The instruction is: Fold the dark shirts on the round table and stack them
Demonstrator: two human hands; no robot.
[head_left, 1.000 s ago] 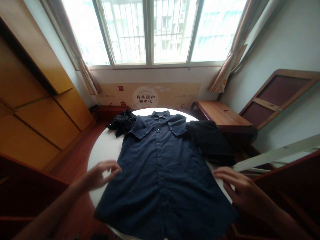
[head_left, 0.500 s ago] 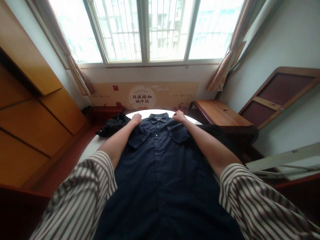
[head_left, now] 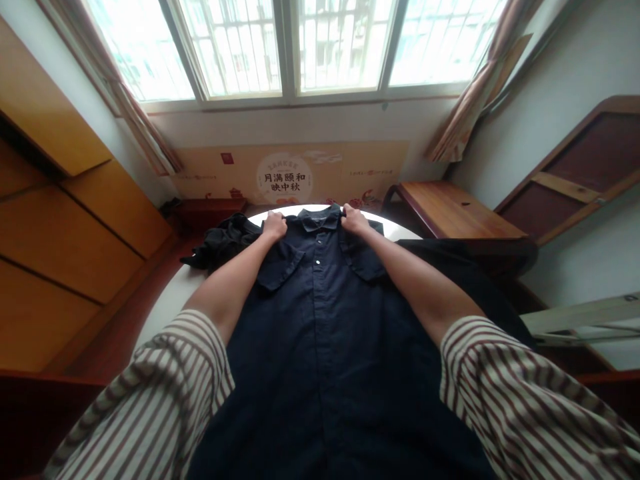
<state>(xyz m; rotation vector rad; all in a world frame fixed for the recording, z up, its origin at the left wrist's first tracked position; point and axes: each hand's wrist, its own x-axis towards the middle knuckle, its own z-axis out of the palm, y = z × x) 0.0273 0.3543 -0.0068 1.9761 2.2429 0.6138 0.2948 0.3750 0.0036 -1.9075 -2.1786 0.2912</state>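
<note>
your left hand (head_left: 275, 225) and your right hand (head_left: 354, 220) are both holding the navy button-front shirt (head_left: 320, 347), one on each side of the shirt collar (head_left: 320, 220). your fingers are curling tightly round the cloth at the two shoulders, so neither grip is standing wide; exactly how much fabric you are bunching inside each fist, you cannot tell from this angle. the shirt is lying front side up on the round white table (head_left: 163, 307), its collar pointing toward the window (head_left: 235, 47) and its body spreading back toward you, under and between your forearms. the short sleeves are folding inward over the chest.

by its look, you are handling something light, soft and limp, likely a woven cloth that is gripping well rather than slipping, and hardly fragile. the collar and the button placket (head_left: 316, 300) are probably being the stiffer parts, while the wide lower body is likely sagging and creasing wherever nothing is supporting it. the shoulders are offering a sensible hold, since you are sharing the weight evenly there and leaving the collar uncrushed. a crumpled black garment (head_left: 225, 243) is resting just beyond your left forearm.
</note>
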